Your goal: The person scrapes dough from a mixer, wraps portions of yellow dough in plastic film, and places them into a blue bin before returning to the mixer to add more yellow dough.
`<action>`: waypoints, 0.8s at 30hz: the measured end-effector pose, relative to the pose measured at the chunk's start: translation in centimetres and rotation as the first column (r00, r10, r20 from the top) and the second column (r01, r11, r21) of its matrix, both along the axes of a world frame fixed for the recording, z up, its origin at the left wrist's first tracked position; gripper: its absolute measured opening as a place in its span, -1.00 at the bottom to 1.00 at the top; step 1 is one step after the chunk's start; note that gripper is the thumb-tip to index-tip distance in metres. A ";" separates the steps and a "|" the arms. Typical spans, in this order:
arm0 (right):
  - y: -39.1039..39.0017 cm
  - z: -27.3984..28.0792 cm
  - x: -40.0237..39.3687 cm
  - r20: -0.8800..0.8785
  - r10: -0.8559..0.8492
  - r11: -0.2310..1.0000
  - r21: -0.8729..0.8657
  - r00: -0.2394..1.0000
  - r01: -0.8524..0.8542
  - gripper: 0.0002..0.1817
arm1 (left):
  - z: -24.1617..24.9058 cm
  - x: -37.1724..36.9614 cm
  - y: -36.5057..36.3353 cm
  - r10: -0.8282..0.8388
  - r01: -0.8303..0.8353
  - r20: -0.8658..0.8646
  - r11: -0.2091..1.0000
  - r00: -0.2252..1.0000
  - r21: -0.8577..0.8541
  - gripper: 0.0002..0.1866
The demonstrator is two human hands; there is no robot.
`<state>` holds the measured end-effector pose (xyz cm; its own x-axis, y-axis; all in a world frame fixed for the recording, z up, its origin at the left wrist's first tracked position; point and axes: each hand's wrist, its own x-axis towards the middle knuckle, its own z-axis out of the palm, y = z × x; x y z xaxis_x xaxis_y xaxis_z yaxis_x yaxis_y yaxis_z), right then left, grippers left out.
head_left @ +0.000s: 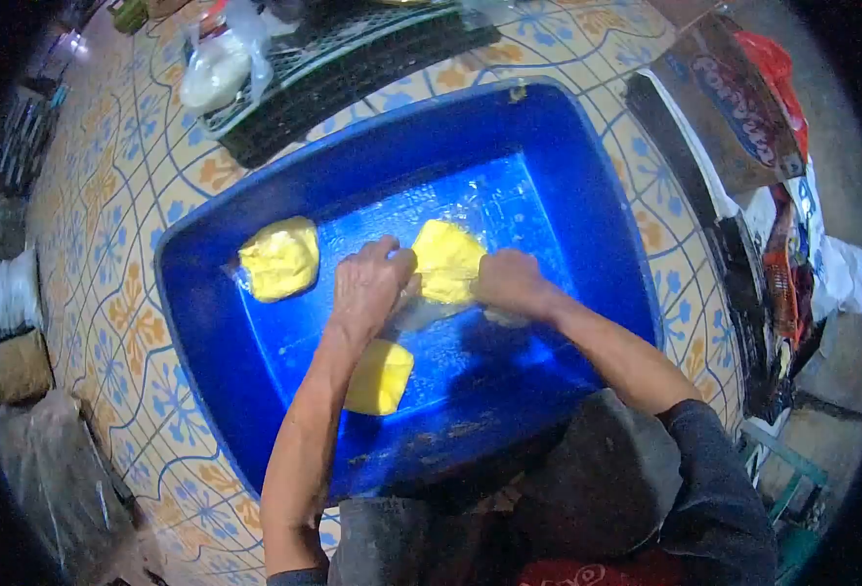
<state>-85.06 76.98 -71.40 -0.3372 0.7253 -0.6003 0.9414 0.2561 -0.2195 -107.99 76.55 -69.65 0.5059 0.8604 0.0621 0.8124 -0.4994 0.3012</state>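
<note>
A soft yellow slab point(447, 262), which looks like dough, is between my two hands in a big blue tub point(587, 176). My left hand point(370, 281) is closed at the slab's left edge, fingers curled. On the right edge, my right hand point(514, 283) is closed in a fist-like grip. Something pale and whitish shows under the slab, too blurred to name. To the left, a rounded yellow lump point(280, 259) rests on the tub floor. Another yellow piece point(380, 378), squarer, sits near my left forearm, which partly covers it.
The tub stands on a patterned tile floor point(118, 313). Behind it is a dark green crate point(343, 68) with a clear plastic bag point(224, 73) on its left end. A cardboard box point(734, 107) and piled bags are at the right; wrapped stacks point(6, 293) line the left.
</note>
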 end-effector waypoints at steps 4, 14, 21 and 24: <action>-0.2 1.8 0.3 -0.086 -0.110 0.993 0.031 0.990 0.113 -0.63 | -1.0 1.8 -0.6 -0.063 0.062 -0.009 0.997 0.998 -0.035 -0.80; 0.0 -0.6 -0.3 -0.156 -0.181 0.982 0.028 0.971 0.188 -0.64 | -3.0 3.0 -0.4 0.029 -0.030 0.011 0.994 1.000 0.101 -0.95; 0.5 0.5 3.3 0.054 -0.397 0.916 -0.036 0.916 0.399 -0.63 | -2.9 0.5 -0.2 0.384 -0.350 0.153 0.914 0.911 -0.207 -0.69; 0.5 1.5 3.0 -0.019 -0.371 0.926 0.065 0.929 0.371 -0.54 | -1.3 2.3 -0.8 0.451 -0.398 0.287 0.889 0.845 -0.225 -0.60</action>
